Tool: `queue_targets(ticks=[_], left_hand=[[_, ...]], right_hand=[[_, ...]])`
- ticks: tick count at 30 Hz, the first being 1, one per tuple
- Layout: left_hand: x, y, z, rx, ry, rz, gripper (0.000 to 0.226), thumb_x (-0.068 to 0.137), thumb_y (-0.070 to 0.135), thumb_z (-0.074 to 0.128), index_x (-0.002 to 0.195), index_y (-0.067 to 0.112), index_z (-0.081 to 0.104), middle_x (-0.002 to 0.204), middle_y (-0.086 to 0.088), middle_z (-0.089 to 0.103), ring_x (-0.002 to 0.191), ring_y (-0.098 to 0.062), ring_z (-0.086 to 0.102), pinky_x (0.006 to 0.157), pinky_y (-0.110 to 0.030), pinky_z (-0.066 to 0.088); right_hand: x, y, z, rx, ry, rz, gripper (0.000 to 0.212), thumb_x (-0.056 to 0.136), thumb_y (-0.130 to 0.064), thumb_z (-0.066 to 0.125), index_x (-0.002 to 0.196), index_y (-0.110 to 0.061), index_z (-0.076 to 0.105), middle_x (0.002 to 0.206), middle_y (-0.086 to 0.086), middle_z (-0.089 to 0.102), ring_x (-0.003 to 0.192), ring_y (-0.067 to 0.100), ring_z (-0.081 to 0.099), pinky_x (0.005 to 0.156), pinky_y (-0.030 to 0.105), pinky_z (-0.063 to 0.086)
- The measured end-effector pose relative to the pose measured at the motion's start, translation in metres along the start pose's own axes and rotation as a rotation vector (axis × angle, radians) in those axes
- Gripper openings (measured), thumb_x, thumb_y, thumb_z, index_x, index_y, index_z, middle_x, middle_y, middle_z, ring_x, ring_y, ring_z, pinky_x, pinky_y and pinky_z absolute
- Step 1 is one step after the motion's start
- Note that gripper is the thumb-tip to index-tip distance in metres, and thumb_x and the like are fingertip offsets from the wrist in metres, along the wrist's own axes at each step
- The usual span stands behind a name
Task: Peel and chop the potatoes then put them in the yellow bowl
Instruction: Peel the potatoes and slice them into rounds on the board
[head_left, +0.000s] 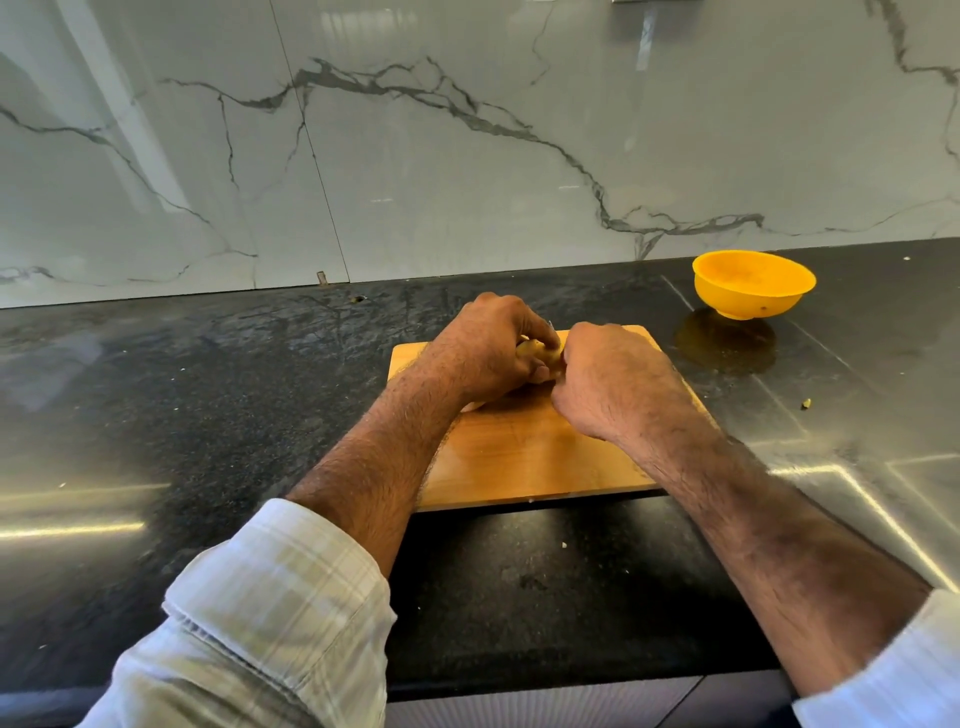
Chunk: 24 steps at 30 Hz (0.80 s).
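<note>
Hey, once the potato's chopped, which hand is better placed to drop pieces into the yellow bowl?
Probably the right hand. The yellow bowl sits on the counter beyond the cutting board's far right corner, on that hand's side. The left hand, gripping the potato, would have to cross over.

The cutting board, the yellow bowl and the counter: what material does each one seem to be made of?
The cutting board looks like wood, smooth and lightly glossy, with warm grain lines. The yellow bowl is probably plastic: even colour, thin rim, matte sheen. The counter appears polished dark stone, speckled and reflecting light.
</note>
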<state>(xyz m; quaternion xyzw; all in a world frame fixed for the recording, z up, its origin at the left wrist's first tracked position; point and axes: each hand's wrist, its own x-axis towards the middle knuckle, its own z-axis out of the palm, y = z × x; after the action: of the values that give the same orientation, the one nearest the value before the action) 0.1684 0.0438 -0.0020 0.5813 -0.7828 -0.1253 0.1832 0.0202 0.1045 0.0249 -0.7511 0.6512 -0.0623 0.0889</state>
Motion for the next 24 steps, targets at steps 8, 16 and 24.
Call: queue_targets(ticks=[8, 16, 24], left_hand=[[-0.002, -0.004, -0.001, -0.074, -0.003, -0.015, 0.038, 0.087, 0.026, 0.087, 0.122, 0.035, 0.077, 0.131, 0.004, 0.071, 0.119, -0.016, 0.064, 0.105, -0.048, 0.056], [-0.009, -0.006, -0.002, -0.107, -0.004, -0.027, 0.041, 0.086, 0.026, 0.088, 0.125, 0.035, 0.076, 0.131, 0.003, 0.069, 0.118, -0.017, 0.065, 0.105, -0.048, 0.056], [-0.009, -0.005, -0.003, -0.118, 0.016, -0.045, 0.038, 0.084, 0.028, 0.090, 0.120, 0.034, 0.079, 0.130, 0.003, 0.072, 0.119, -0.018, 0.065, 0.102, -0.049, 0.058]], right_hand=[[-0.014, 0.010, 0.023, -0.046, -0.056, 0.025, 0.035, 0.098, -0.037, 0.065, 0.129, -0.021, 0.057, 0.100, 0.000, 0.052, 0.094, 0.020, 0.057, 0.086, 0.038, 0.058], [-0.009, 0.028, 0.027, 0.034, 0.176, -0.005, 0.027, 0.100, -0.042, 0.057, 0.114, -0.022, 0.068, 0.086, -0.001, 0.060, 0.078, 0.017, 0.060, 0.063, 0.030, 0.053], [-0.008, 0.016, 0.020, 0.029, 0.153, -0.006, 0.030, 0.101, -0.041, 0.058, 0.119, -0.020, 0.066, 0.091, 0.002, 0.064, 0.082, 0.019, 0.064, 0.074, 0.035, 0.061]])
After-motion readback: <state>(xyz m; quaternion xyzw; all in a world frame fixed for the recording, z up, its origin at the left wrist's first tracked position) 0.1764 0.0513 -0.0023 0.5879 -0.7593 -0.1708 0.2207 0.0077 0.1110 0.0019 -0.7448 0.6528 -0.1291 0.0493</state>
